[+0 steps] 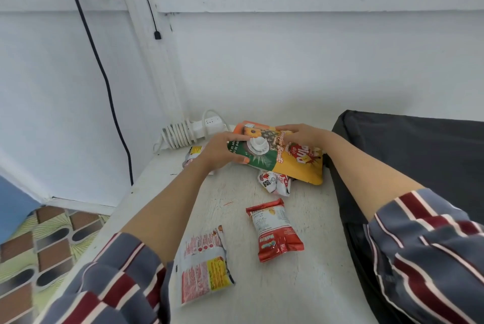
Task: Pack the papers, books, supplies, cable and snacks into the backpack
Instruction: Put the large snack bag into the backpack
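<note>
Both hands hold a stack of flat snack packets at the far end of the white table [309, 284]. My left hand [221, 152] grips the green packet [258, 160] at its left end. My right hand [303, 135] holds the yellow and orange biscuit packet [301, 169] from above. Loose on the table lie a red snack bag [275, 232], a white and red packet [207, 266], a crumpled white and red wrapper [275, 182] and a small packet [193, 156] partly under my left wrist. The dark backpack [419, 156] lies at the right.
A white power strip with its coiled cable [188, 132] sits at the table's far left corner against the white wall. A black cable [104, 80] hangs down the wall from a black plug at the top left. Patterned floor shows at the lower left.
</note>
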